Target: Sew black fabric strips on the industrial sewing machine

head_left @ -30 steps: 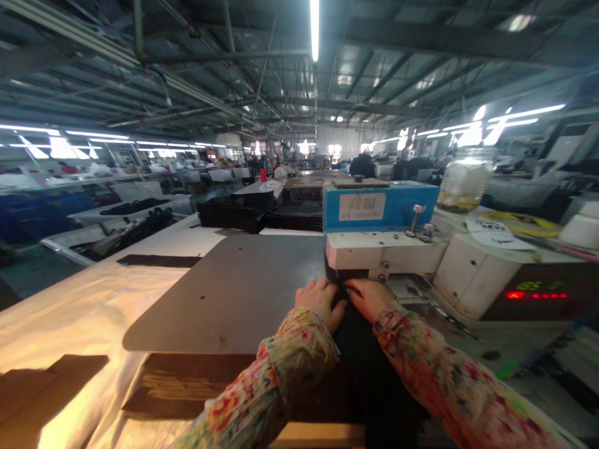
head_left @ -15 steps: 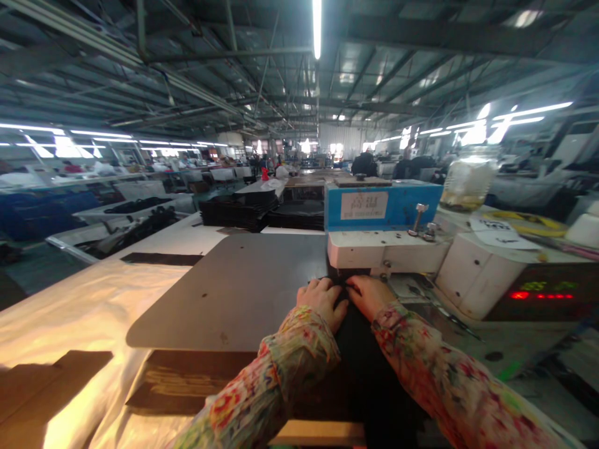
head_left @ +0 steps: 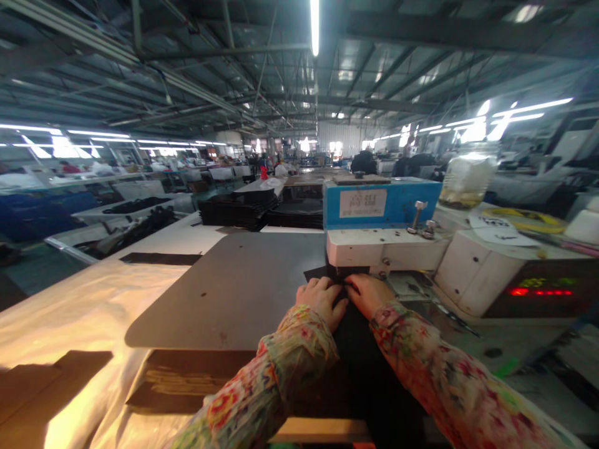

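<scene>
A long black strip of material (head_left: pixel 369 368) runs from the front edge up to the white and blue machine (head_left: pixel 386 249). My left hand (head_left: pixel 322 300) lies at the left side of the strip, fingers bent and closed on it just in front of the machine head. Close beside it on the right, my right hand (head_left: pixel 370 294) pinches the same material between thumb and fingers. A dark flap of the material shows beyond my left fingers on the grey metal plate (head_left: pixel 224 293). The fingertips are partly hidden under the machine head.
Stacks of black sheets (head_left: pixel 238 209) lie behind the plate. To the right are a control box with a red display (head_left: pixel 538 290), a glass jar (head_left: pixel 469 178) and a yellow coil (head_left: pixel 524 219). Brown pieces (head_left: pixel 51 386) lie at the front left.
A dark flap of the material now shows on the plate beyond my left fingers. Both hands keep nearly the same place and hold.
</scene>
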`<state>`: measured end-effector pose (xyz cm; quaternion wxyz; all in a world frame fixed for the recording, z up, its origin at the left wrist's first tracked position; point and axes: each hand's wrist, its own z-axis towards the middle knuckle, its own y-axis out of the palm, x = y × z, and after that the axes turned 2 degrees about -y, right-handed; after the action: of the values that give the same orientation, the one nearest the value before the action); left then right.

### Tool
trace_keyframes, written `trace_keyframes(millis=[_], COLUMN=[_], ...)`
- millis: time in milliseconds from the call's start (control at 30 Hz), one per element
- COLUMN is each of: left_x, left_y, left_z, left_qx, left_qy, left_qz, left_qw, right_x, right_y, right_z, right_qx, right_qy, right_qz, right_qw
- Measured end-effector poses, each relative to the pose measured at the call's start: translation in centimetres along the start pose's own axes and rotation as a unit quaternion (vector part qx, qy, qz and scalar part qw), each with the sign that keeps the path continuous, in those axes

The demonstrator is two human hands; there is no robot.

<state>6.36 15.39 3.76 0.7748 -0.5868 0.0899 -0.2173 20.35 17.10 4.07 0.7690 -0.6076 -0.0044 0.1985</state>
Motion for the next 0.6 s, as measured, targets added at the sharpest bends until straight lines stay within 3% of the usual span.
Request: trace_keyframes(millis=[600], left_x=[-0.07], left_y=[0.13], left_z=[0.02], left_qx=[0.004], left_qy=[0.007], left_qz=[-0.001], left_qw=[1.0], right_x=[0.19], right_y=[0.19], right_z=[-0.11], right_qx=[0.007], right_qy=[-0.012], right_qz=[-0.004], right_qw=[1.0])
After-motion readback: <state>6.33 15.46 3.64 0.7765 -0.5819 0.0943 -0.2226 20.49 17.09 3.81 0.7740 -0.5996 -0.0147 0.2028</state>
